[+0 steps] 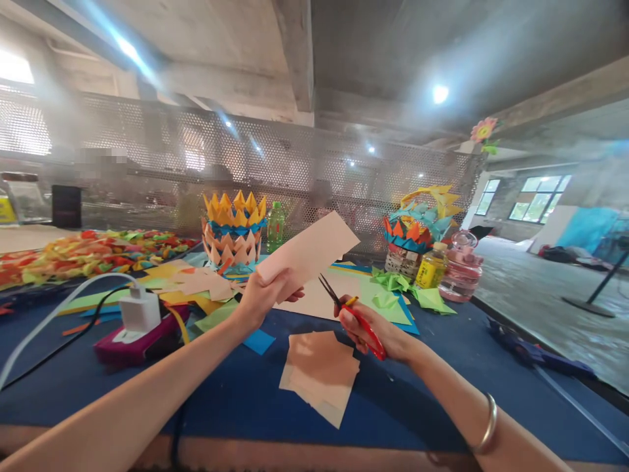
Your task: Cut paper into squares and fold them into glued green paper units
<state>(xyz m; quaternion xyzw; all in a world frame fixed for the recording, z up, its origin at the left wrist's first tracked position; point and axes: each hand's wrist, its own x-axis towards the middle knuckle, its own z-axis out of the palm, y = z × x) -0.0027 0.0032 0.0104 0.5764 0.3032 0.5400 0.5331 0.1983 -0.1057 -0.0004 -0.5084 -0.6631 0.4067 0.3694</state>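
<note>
My left hand (268, 295) grips a strip of pale pink paper (314, 249) by its lower left end, thumb on top, and holds it tilted above the table. In my right hand (373, 328) is a pair of red-handled scissors (366, 328), the dark blades pointing up and left, slightly parted, just right of the strip and apart from it. Below both hands a loose stack of cut pale pink paper pieces (322, 373) lies on the blue tabletop. Behind the strip, larger pale sheets (319, 305) and green sheets (378, 295) overlap flat on the table.
A purple power strip (140, 337) with a white charger (139, 311) sits left. Folded-paper baskets (233, 229), a green bottle (276, 226), a yellow bottle (431, 265) and a pink jug (460, 269) stand behind. Colourful paper pieces (98, 255) pile up far left. A glue gun (538, 351) lies right.
</note>
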